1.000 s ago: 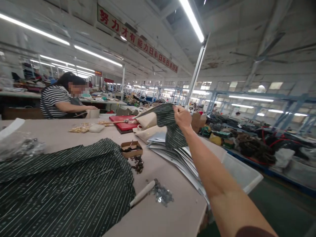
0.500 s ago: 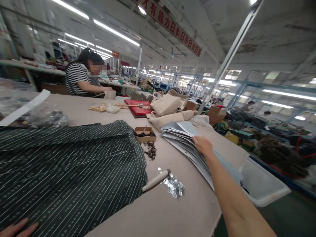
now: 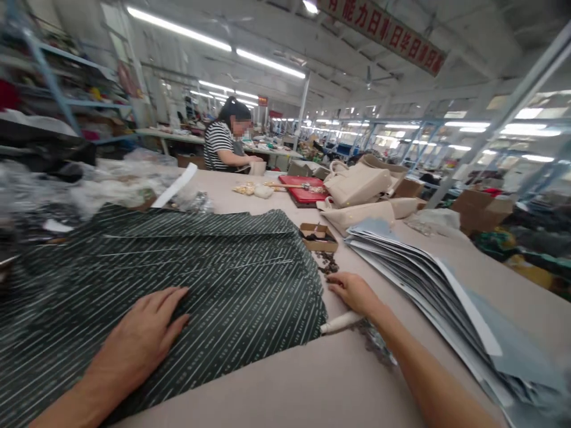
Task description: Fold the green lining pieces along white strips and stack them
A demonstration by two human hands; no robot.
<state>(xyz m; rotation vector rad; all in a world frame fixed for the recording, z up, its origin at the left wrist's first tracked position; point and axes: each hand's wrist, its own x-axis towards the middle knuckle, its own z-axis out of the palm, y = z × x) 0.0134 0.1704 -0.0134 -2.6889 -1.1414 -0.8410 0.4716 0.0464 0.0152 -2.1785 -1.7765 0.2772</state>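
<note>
My left hand (image 3: 140,342) lies flat, fingers spread, on a stack of dark green striped fabric pieces (image 3: 191,279) covering the near left of the table. My right hand (image 3: 352,291) rests on the tabletop at the fabric's right edge, fingers loosely extended toward a scatter of small dark metal parts (image 3: 328,261). A white tool handle (image 3: 341,323) sticks out from under the fabric just below that hand. A small cardboard box (image 3: 317,236) of parts sits just beyond the scatter.
A fanned stack of grey-blue sheets (image 3: 428,285) runs along the right side. Beige bags (image 3: 359,184) and a red mat (image 3: 306,193) lie farther back. A person in a striped shirt (image 3: 218,145) works at the far end. Clear plastic bags (image 3: 129,178) pile up at the left.
My right hand let go of the striped piece it held up, passed over the grey sheet stack, and came down beside the fabric. My left hand moved onto the fabric. The view swung left and down.
</note>
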